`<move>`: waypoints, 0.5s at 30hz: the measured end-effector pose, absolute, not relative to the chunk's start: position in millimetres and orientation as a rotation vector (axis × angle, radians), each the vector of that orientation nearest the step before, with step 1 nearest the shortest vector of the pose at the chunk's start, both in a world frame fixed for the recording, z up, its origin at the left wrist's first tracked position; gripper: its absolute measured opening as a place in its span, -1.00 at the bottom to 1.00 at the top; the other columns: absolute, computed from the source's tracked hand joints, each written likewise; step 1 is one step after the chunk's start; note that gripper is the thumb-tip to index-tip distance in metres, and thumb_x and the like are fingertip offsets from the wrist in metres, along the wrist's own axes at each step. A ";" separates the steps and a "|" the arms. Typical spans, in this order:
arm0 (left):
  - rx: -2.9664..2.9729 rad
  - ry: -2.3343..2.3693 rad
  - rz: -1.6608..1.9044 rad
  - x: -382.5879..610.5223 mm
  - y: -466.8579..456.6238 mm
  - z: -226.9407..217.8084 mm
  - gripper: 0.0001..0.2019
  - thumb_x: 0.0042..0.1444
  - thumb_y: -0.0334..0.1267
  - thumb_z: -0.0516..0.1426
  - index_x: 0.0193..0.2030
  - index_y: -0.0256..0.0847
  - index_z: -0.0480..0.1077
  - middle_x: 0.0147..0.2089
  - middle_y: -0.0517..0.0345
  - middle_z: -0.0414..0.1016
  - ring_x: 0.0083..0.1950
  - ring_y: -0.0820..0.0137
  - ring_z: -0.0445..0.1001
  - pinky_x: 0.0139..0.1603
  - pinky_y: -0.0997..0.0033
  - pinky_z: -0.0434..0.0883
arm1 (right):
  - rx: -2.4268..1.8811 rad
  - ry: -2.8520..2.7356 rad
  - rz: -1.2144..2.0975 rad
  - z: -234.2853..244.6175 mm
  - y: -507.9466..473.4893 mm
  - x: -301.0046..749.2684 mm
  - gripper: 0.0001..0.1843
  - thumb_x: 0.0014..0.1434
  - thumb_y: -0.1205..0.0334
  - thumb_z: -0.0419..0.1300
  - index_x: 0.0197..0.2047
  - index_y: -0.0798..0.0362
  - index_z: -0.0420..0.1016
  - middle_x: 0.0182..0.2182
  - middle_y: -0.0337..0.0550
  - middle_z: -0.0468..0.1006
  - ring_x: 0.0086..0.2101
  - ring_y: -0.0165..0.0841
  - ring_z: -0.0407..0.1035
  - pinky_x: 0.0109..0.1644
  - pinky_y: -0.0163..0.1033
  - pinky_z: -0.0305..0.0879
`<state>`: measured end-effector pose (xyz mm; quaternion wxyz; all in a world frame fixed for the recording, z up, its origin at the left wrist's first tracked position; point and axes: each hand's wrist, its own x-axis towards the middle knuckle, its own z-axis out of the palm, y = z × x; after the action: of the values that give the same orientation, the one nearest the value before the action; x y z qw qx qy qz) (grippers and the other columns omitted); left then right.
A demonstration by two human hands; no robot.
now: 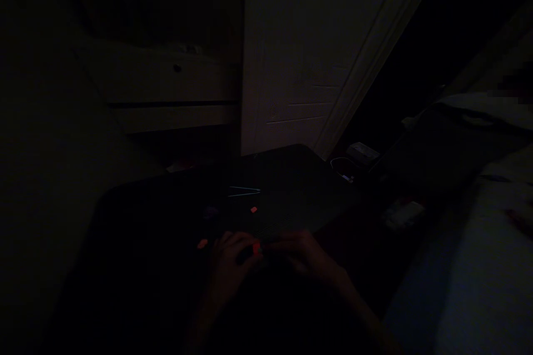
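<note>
The room is very dark. My left hand (232, 258) has thumb and fingertips pinched around a small glowing red-orange piece (256, 247), whose exact kind I cannot make out. My right hand (302, 249) meets it from the right, its fingers pressed together close to the piece; what they hold, if anything, is hidden. Beyond my hands on the dark table (287, 172) lie thin V-shaped tweezers (245, 191). One small orange piece (254, 209) lies between the tweezers and my hands. Another orange piece (202, 243) is left of my left hand.
A dim, dark purplish lump (211, 212) lies on the table left of the tweezers. Behind stand a drawer cabinet (204, 80) and a pale panelled door (291, 66). To the right are a box (363, 152) with a white cable (342, 161) and a pale bed-like surface (487, 266).
</note>
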<state>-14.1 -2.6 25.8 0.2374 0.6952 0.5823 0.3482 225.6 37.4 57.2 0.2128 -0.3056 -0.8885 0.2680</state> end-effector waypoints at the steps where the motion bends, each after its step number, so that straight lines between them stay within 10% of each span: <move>1: 1.900 1.592 0.957 -14.0 -2.1 25.5 -0.90 0.19 -0.17 0.34 -0.15 0.05 0.69 -0.06 0.16 0.73 0.00 0.15 0.57 0.08 0.06 0.43 | -0.841 -2.473 0.740 58.2 37.2 225.2 -0.57 0.35 0.45 0.18 0.17 -0.07 0.68 -0.26 -0.14 0.66 -0.35 -0.37 0.50 -0.27 -0.34 0.28; 15: 1.919 1.589 0.938 -13.4 -1.1 27.1 -0.88 0.19 -0.21 0.34 -0.14 0.08 0.70 -0.07 0.19 0.74 0.00 0.16 0.56 0.06 0.06 0.43 | -0.828 -2.596 0.653 57.7 38.4 219.9 -0.59 0.42 0.40 0.18 0.25 -0.09 0.62 -0.20 -0.13 0.65 -0.29 -0.38 0.52 -0.21 -0.35 0.30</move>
<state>-13.4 -1.1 27.1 0.2373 0.7003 0.5797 0.3423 219.9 38.4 57.7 0.1688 -0.2913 -0.9132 0.2298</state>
